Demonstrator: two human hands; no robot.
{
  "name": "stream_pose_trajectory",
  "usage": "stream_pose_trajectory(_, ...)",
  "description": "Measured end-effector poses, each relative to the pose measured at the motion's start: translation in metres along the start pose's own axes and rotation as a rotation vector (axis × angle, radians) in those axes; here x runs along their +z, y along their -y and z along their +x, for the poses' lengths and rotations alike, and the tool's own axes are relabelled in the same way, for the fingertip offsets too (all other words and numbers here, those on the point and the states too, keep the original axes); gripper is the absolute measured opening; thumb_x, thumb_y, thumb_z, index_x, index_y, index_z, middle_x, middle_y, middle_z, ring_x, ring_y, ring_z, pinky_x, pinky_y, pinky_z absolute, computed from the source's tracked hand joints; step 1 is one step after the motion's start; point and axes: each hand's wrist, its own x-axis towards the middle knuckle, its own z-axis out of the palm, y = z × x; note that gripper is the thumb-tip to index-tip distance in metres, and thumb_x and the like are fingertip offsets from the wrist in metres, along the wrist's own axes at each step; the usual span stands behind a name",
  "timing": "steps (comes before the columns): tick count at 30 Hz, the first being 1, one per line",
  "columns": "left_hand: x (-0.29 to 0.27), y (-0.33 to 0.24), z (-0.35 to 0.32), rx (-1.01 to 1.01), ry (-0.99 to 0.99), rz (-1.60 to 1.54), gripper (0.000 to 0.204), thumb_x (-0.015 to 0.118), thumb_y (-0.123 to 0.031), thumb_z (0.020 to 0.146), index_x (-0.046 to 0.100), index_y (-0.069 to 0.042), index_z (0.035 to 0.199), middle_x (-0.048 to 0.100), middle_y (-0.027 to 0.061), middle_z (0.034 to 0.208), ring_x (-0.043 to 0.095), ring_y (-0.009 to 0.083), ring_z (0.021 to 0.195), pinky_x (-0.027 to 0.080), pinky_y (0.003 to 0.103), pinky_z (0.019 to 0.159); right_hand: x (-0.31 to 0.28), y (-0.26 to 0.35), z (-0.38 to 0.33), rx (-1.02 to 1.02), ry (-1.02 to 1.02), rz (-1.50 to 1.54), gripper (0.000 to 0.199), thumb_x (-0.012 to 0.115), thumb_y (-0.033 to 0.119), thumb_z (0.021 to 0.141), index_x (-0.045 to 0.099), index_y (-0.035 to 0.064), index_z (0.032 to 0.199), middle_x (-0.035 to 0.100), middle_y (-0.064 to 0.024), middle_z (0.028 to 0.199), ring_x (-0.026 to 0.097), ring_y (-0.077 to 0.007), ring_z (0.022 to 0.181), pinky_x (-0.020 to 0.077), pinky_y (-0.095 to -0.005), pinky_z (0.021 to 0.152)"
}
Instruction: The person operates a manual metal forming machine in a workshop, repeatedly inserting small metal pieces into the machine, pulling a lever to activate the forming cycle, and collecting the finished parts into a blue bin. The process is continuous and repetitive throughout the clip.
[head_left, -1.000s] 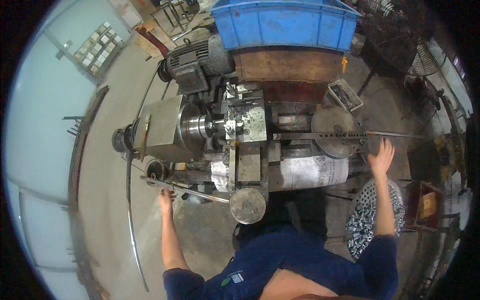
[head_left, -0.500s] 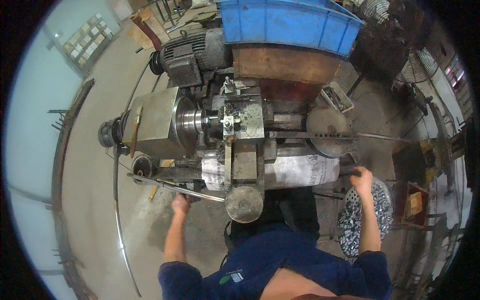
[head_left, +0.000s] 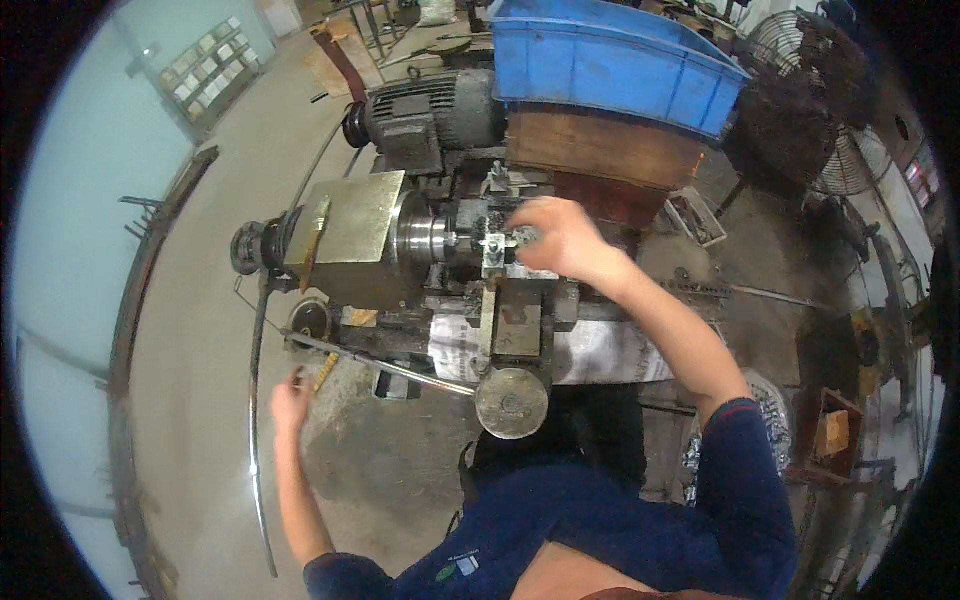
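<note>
The right hand (head_left: 562,238), having swung inward, is curling beside the clamp (head_left: 494,250) at its left, seemingly tending it, next needing steadiness; whether pinching, unclear.

Navy short-slv. shirt (head_left: 630,520) worn, seen at btm. ctr., V-shaped neckline, small green & pale emblem (head_left: 465,567) set lwr. L of ctr., R sleeve (head_left: 745,470) trimmed w/ reddish edge, dk. trousers (head_left: 595,430), hands (head_left: 565,238) bared.

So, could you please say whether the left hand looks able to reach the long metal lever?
Probably yes: the left hand is close, and nothing visibly blocks it from the lever.
</note>
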Motion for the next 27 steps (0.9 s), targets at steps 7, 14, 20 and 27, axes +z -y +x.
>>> stream_pose_trajectory(7, -0.061, 0.107, -0.052, -0.364, -0.301, 0.278, 0.033, 0.052, -0.036, 0.082, 0.058, -0.004, 0.089, 0.061, 0.0162, 0.073, 0.061, 0.0315, 0.07, 0.046, 0.041, 0.063, 0.077, 0.038, 0.065, 0.153, 0.407, -0.098, 0.026, 0.061, 0.019, 0.05, 0.066, 0.003, 0.069, 0.062, -0.0189, 0.074, 0.062, -0.0331, 0.074, 0.0495, -0.0371, 0.072)
stream_pose_trajectory(14, -0.036, 0.053, -0.079, -0.461, -0.236, 0.321, 0.045, 0.067, -0.044, 0.066, 0.058, -0.004, 0.085, 0.06, 0.0178, 0.077, 0.059, 0.0354, 0.076, 0.045, 0.043, 0.067, 0.076, 0.045, 0.065, 0.122, 0.51, -0.19, 0.027, 0.063, 0.019, 0.053, 0.066, 0.0038, 0.075, 0.064, -0.016, 0.081, 0.061, -0.0292, 0.083, 0.0485, -0.0342, 0.076)
stream_pose_trajectory(20, -0.015, -0.009, -0.101, -0.402, -0.215, 0.2, 0.034, 0.065, -0.029, 0.068, 0.057, 0.001, 0.083, 0.058, 0.019, 0.07, 0.058, 0.0356, 0.069, 0.045, 0.041, 0.062, 0.071, 0.042, 0.06, 0.092, 0.52, -0.274, 0.023, 0.06, 0.017, 0.057, 0.065, 0.0021, 0.073, 0.063, -0.0168, 0.079, 0.058, -0.0299, 0.081, 0.0449, -0.0376, 0.074)
stream_pose_trajectory(27, -0.049, 0.001, -0.072, -0.312, 0.126, -0.167, 0.029, 0.065, -0.02, 0.071, 0.053, 0.004, 0.082, 0.055, 0.0138, 0.059, 0.057, 0.0213, 0.057, 0.046, 0.032, 0.056, -0.023, 0.023, 0.061, -0.14, 0.255, -0.48, 0.023, 0.059, 0.023, 0.053, 0.062, 0.0036, 0.066, 0.056, -0.0159, 0.077, 0.052, -0.0319, 0.081, 0.0404, -0.0401, 0.072)
